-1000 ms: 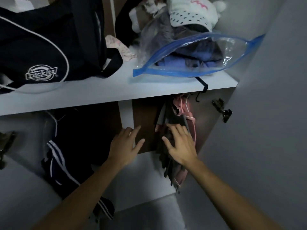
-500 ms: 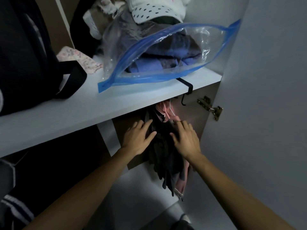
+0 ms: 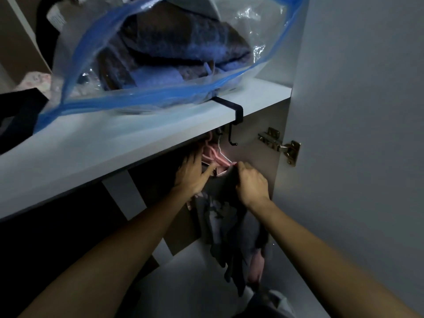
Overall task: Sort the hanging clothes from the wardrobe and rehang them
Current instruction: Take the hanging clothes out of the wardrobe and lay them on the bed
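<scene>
A person reaches with both arms under a white wardrobe shelf (image 3: 96,152) into a dim compartment where dark garments (image 3: 227,216) hang bunched on pink hangers (image 3: 212,157). The left hand (image 3: 191,174) goes in just left of the bunch, fingers reaching up among the hanger necks and thumb stretched toward the cloth; whether those fingers have closed round a hanger cannot be told, since the shelf edge hides their tips. Between the two hands sits the top of the dark clothes, the rest trailing down below the wrists. The right hand (image 3: 251,183) is curled, pinching the upper edge of a dark garment just beside a hanger's shoulder. Above and right of that hand a black over-shelf hook (image 3: 232,125) hangs down, and farther right a brass hinge (image 3: 281,145) is fixed to the side panel. To lift one piece out cleanly, it seems best to steady the neighbouring hangers with the left hand, raise the chosen hook straight up before drawing it outward, and keep the cloth clear of that black hook, which could snag it.
</scene>
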Motion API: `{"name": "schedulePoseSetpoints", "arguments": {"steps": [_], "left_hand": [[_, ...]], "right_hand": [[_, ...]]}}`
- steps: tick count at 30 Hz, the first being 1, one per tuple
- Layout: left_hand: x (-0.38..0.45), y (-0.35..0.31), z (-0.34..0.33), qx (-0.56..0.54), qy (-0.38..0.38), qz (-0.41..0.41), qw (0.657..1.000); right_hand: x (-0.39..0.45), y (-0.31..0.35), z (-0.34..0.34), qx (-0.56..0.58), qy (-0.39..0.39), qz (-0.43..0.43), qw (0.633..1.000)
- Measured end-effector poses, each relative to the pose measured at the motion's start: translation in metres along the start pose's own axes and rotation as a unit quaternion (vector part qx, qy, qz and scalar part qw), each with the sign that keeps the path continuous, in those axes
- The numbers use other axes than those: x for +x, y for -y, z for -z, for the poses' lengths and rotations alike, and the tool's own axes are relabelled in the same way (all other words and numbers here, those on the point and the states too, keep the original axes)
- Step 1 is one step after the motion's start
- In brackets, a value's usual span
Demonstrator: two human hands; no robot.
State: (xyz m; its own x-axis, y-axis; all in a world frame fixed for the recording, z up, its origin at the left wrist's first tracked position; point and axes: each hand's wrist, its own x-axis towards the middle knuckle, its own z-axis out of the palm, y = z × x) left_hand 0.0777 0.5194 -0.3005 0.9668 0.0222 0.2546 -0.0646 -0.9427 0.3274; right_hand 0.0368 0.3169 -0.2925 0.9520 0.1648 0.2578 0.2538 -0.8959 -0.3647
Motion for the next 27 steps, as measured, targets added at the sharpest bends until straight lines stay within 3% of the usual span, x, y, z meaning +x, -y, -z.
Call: {"name": "schedulePoseSetpoints", "arguments": {"steps": [6, 15, 22, 27], "left_hand": [[0.015, 0.026, -0.01, -0.012, 0.006, 0.004, 1.0], [-0.016, 0.075, 0.004, -0.032, -0.018, 0.02, 0.999], [-0.055, 0.112, 0.024, -0.085, -0.078, 0.015, 0.993], [-0.069, 0.127, 0.032, -0.05, -0.147, 0.005, 0.988]], "right_hand": [[0.001, 0.006, -0.005, -0.012, 0.005, -0.014, 1.0], [0.004, 0.006, -0.02, 0.004, -0.055, -0.013, 0.998], [0.004, 0.005, -0.026, -0.001, -0.088, -0.001, 0.996], [0.003, 0.009, -0.027, -0.011, -0.105, -0.008, 0.994]]}}
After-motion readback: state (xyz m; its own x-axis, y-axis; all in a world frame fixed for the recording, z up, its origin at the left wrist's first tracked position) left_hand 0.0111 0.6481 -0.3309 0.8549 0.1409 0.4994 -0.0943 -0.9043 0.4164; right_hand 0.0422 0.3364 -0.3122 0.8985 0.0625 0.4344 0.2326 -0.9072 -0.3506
